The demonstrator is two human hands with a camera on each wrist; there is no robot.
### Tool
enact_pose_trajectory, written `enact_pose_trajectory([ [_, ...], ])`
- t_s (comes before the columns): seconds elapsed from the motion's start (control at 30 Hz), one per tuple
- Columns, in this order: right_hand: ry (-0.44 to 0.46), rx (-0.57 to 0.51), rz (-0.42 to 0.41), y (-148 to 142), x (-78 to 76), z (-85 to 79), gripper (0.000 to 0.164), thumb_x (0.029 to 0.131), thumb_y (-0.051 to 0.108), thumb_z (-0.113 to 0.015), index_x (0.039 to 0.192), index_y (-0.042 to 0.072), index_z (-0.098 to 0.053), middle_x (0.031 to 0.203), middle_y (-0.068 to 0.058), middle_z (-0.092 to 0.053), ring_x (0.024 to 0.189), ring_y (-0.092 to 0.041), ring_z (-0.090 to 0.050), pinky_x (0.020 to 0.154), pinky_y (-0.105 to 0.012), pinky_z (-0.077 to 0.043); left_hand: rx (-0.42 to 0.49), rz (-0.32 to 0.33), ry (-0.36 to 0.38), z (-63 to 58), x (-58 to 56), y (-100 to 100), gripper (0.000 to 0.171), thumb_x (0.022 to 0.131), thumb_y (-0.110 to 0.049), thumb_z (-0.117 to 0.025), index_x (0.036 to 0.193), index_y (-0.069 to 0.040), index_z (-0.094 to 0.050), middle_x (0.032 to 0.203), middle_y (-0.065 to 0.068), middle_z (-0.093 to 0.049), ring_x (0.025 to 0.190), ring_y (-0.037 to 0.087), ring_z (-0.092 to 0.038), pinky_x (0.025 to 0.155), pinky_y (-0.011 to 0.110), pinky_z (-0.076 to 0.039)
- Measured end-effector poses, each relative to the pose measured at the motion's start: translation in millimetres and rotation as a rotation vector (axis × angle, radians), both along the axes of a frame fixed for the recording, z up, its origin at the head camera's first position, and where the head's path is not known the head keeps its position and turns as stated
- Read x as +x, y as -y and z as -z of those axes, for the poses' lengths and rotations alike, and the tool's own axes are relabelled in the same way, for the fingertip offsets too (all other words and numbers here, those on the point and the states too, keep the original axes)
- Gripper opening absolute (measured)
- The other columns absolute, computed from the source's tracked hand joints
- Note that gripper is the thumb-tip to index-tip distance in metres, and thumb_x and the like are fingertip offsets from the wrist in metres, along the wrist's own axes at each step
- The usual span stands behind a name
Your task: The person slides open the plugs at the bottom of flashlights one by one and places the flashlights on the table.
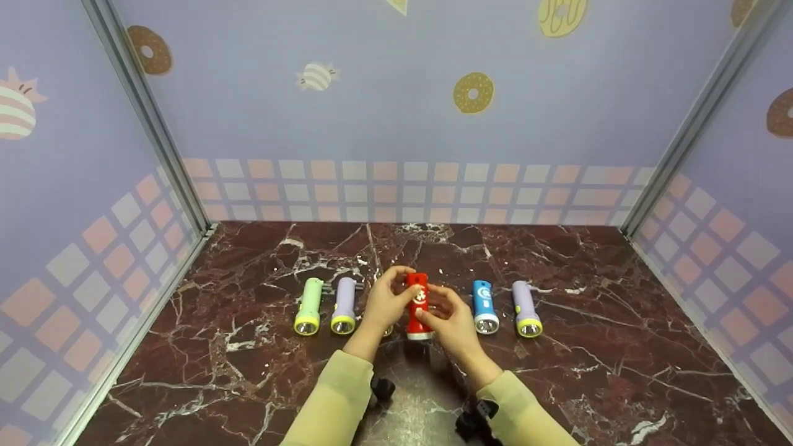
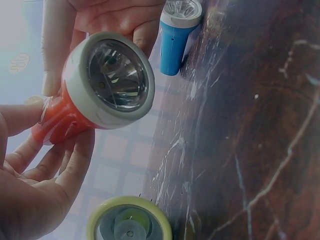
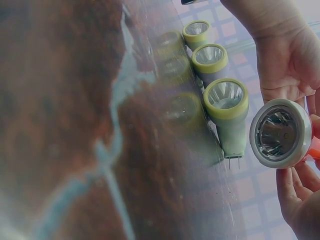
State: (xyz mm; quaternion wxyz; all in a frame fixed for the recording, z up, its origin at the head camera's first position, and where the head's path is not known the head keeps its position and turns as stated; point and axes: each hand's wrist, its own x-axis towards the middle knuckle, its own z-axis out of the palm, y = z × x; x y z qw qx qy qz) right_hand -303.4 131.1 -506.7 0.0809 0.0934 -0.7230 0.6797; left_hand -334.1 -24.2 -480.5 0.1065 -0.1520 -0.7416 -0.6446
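Holding red flashlight [image 1: 422,298] between both grips [image 1: 385,303] [image 1: 453,319].

Donut-print panels [image 1: 396,124] and metal posts [image 1: 156,124] suggest an enclosed booth [image 1: 731,155].

L hand [image 3: 287,65] & R hand [image 3: 305,210] grip white-rimmed red flashlight [image 3: 280,134], w/ 3 yellow-rimmed flashlights [image 3: 210,61] nearby.

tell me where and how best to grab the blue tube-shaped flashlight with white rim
I'd have the right hand pinch the blue tube-shaped flashlight around its slim barrel from above: it lies lens toward the person, with a gap before the purple tube-shaped flashlight beside it. The flared white rim is wider, so likely harder to span.
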Motion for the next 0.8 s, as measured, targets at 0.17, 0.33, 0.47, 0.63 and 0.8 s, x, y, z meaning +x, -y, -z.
enact_pose_trajectory([
  [0.17,-0.003,0.007,0.001,-0.1,1.1,-0.7,0.053,0.087,0.000,-0.077,0.136,-0.005,-0.057,0.124,-0.028,-0.069,0.111,-0.035,-0.069,0.088,-0.022,-0.057,-0.005,0.003,-0.005,-1.2,0.8,-0.1,0.033,0.088,-0.005,-0.075,0.117,0.007,-0.064,0.107,0.028,-0.069,0.091,0.035,-0.067,0.074,0.023,-0.055],
  [0.33,-0.007,0.007,-0.002,0.2,1.8,-1.0,0.053,0.087,-0.001,-0.077,0.136,-0.007,-0.057,0.124,-0.030,-0.069,0.109,-0.036,-0.070,0.089,-0.023,-0.058,-0.018,0.002,-0.007,-1.2,1.0,0.0,0.033,0.088,-0.005,-0.075,0.117,0.006,-0.064,0.107,0.028,-0.070,0.092,0.039,-0.069,0.074,0.025,-0.056],
  [0.47,-0.015,0.010,-0.001,0.0,2.0,-0.5,0.053,0.087,0.000,-0.077,0.135,-0.007,-0.057,0.124,-0.030,-0.068,0.109,-0.034,-0.070,0.089,-0.025,-0.058,-0.029,-0.001,0.005,-0.8,0.4,0.0,0.033,0.088,-0.005,-0.074,0.118,0.005,-0.065,0.109,0.027,-0.070,0.094,0.039,-0.069,0.076,0.026,-0.057],
  [0.63,-0.023,0.020,-0.001,0.1,1.5,0.2,0.053,0.087,0.000,-0.077,0.135,-0.008,-0.057,0.123,-0.030,-0.068,0.108,-0.032,-0.070,0.090,-0.026,-0.059,-0.039,0.002,0.004,-1.0,0.3,0.3,0.033,0.089,-0.005,-0.073,0.118,0.005,-0.065,0.109,0.027,-0.070,0.095,0.039,-0.070,0.078,0.028,-0.058],
  [0.8,-0.022,0.019,-0.001,0.4,1.3,0.4,0.053,0.086,0.000,-0.077,0.135,-0.007,-0.057,0.124,-0.030,-0.068,0.110,-0.033,-0.070,0.090,-0.025,-0.058,-0.032,0.005,0.010,-1.4,0.6,0.0,0.032,0.089,-0.005,-0.073,0.119,0.005,-0.065,0.110,0.027,-0.070,0.095,0.038,-0.071,0.077,0.028,-0.059],
])
